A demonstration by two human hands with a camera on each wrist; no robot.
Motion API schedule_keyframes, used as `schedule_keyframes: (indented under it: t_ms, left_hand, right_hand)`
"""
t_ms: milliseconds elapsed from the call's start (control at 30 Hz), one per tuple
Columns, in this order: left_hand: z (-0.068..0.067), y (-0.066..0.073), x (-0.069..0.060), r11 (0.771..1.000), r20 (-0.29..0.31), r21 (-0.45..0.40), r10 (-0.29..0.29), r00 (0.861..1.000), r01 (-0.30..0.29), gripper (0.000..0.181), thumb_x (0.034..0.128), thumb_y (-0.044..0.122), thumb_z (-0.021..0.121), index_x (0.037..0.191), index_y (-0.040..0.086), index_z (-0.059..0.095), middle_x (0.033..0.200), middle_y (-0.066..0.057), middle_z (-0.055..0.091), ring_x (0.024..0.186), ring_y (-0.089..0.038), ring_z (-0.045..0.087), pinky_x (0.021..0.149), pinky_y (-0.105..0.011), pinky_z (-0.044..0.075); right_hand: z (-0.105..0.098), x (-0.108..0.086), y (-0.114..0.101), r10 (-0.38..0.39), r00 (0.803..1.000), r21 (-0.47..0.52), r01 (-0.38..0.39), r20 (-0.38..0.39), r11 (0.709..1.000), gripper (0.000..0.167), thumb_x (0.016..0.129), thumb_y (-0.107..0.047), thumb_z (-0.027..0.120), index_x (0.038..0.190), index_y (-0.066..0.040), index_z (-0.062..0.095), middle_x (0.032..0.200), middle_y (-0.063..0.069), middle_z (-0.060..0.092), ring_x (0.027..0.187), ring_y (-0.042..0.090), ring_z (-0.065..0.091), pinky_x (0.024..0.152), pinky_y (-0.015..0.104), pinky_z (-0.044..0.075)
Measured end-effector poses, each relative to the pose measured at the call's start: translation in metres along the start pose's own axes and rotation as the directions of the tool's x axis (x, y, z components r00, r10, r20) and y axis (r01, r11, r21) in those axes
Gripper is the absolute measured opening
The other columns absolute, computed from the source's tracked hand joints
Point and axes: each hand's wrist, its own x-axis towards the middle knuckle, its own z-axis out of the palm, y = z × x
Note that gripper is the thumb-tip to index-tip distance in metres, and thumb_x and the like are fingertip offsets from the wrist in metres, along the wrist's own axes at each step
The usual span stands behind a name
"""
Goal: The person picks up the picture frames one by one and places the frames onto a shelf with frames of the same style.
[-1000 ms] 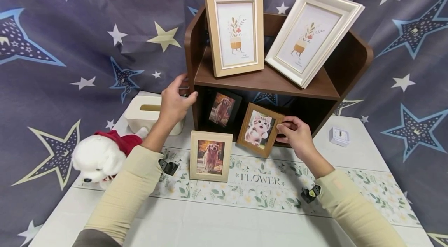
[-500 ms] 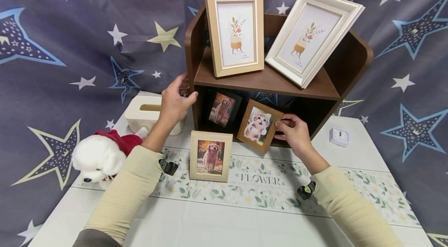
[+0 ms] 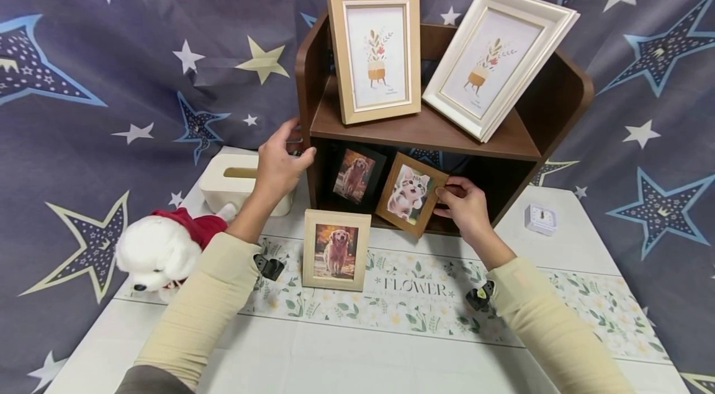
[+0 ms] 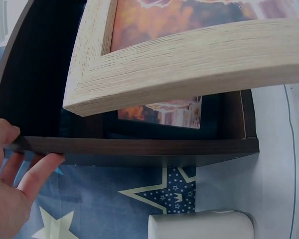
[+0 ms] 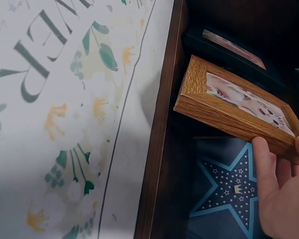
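1. Head view, far left: a white plush dog (image 3: 156, 251) in red, visible from this camera alone, near a cream tissue box (image 3: 231, 186).
2. Next, the left hand (image 3: 279, 161) grips the side of a brown shelf (image 3: 424, 133); the left wrist view adds digits on both faces of that side board.
3. A pale dog frame (image 3: 310, 248) stands on the table (image 3: 335, 344). Behind it, a black frame (image 3: 373, 180) leans in the shelf's lower compartment.
4. Just right of that, the kitten frame (image 3: 386, 201) is at the compartment's mouth. Its picture faces outward, toward the wearer; its long axis runs upward, top leaning right.
5. The right hand (image 3: 466, 205) pinches its right edge, thumb against fingers. The right wrist view shows that edge's thick, grained side, hidden from the head.
6. Far right on the table: a small white clock (image 3: 540, 218).
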Motion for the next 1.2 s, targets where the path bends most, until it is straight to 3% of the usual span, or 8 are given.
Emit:
schedule_keyframes:
  t_ms: [833,1200]
  left_hand:
    - [0.001,0.0,0.0,1.0,0.005,-0.015,-0.017,1.0,0.017,0.06,0.0867,0.008,0.074,0.143,0.005,0.055,0.126,-0.02,0.069,0.108,-0.036,0.072,0.09,-0.052,0.059]
    - [0.001,-0.001,0.0,1.0,-0.004,-0.002,-0.011,1.0,0.011,0.059,0.0863,0.008,0.075,0.142,0.005,0.056,0.125,-0.02,0.07,0.107,-0.036,0.073,0.09,-0.047,0.06]
  right_hand:
    - [0.01,0.025,0.011,0.001,1.0,-0.034,-0.001,-0.019,0.999,0.036,0.101,-0.01,0.059,0.135,-0.002,0.051,0.12,0.012,0.063,0.089,0.01,0.065,0.07,0.026,0.062]
    - [0.01,0.031,0.011,0.004,1.0,-0.023,-0.005,-0.03,1.0,0.036,0.101,-0.009,0.06,0.136,-0.004,0.051,0.114,0.006,0.064,0.089,0.01,0.064,0.069,0.026,0.062]
